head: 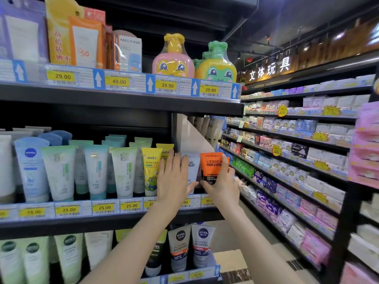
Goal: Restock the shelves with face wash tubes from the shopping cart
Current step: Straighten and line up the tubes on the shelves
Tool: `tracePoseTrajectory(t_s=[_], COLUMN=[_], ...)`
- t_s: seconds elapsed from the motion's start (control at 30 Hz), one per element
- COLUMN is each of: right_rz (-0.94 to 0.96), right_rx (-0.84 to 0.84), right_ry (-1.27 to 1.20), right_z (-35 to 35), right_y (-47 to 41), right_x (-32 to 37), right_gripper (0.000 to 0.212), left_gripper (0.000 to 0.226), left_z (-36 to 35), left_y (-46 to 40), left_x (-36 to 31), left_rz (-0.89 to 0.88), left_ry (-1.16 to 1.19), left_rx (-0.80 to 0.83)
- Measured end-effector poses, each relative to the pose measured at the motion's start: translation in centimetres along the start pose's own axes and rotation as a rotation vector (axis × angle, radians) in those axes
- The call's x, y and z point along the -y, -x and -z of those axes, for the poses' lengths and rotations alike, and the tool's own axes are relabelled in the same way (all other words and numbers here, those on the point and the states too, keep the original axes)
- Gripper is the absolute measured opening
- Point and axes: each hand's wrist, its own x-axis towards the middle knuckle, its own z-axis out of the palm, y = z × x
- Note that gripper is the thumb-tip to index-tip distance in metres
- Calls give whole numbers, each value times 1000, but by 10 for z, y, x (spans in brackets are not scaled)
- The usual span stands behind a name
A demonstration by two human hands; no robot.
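Both hands are up at the middle shelf (pixel 114 219), close together at its right end. The right hand (pixel 222 186) holds an orange tube (pixel 213 167), with the thumb in front and the fingers behind it. The left hand (pixel 174 177) lies flat and open against a white tube (pixel 191 168) just beside it, with the thumb touching the tube low down. Both tubes stand upright next to a yellow tube (pixel 151 171). To do this step well, I think the orange tube should slide straight back, name facing out, while the flat hand stops its neighbour from tipping. The shopping cart is not in view.
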Motion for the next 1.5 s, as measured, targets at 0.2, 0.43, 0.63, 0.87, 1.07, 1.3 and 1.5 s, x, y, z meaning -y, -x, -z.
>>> tracePoseTrajectory(t_s=[0.2, 0.43, 0.63, 0.87, 1.07, 1.3, 1.5], right_rz=[23, 7, -60, -108, -117, -119, -95], right_rx=[7, -9, -34, -50, -26, -8, 8], right_ry=[-26, -55, -160, -238, -291, -326, -346], right_z=[1, -2, -9, -13, -10, -9, -7], right_y=[1, 6, 11, 12, 9, 7, 7], right_x=[-3, -9, -12, -17, -19, -22, -23], right_gripper=[96, 99, 95, 78, 80, 78, 72], left_gripper=[81, 79, 91, 74, 70, 69, 64], left_z=[1, 6, -4, -14, -17, -24, -25], left_y=[1, 19, 27, 24, 21, 20, 24], left_x=[2, 13, 1, -9, -9, -12, -17], left_rz=[16, 94, 311, 415, 430, 428, 443], left_ry=[-58, 244, 394, 331, 380, 401, 431], left_rx=[17, -75, 40, 77, 86, 77, 55])
